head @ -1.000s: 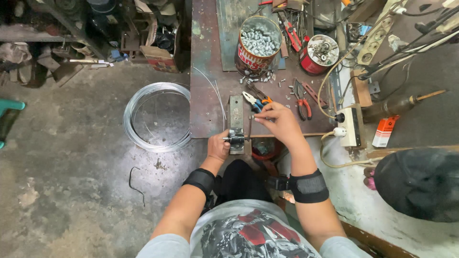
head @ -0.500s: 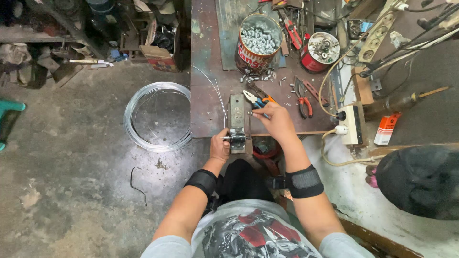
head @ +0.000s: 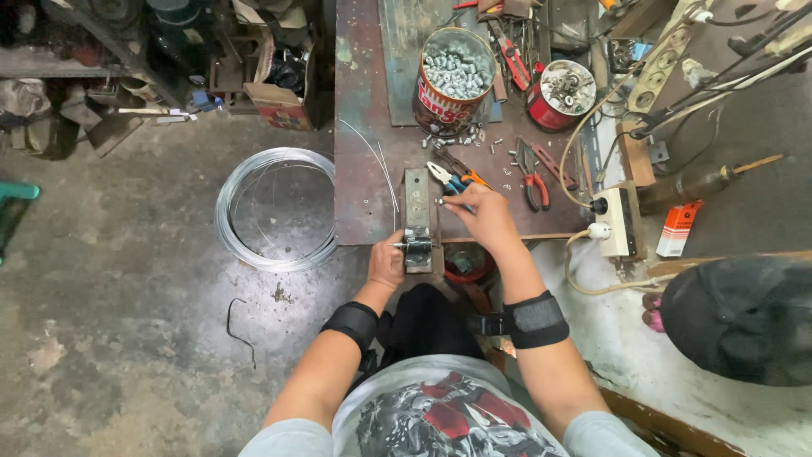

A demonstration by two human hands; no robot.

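Left hand (head: 386, 261) clenched on the handle of a metal jig (head: 416, 222) at the table (head: 359, 195) edge, right hand (head: 482, 216) at 2 o'clock, fingers (head: 450, 201) pinching a small metal piece (head: 440, 202), pliers (head: 452, 176) at 12 o'clock.

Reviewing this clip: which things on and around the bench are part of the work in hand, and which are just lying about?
In hand: left hand on the small metal jig at the bench edge; right hand pinching a small metal piece beside it.

Lying about: blue-and-orange pliers, red-handled pliers, can of metal parts, wire coil on the floor.
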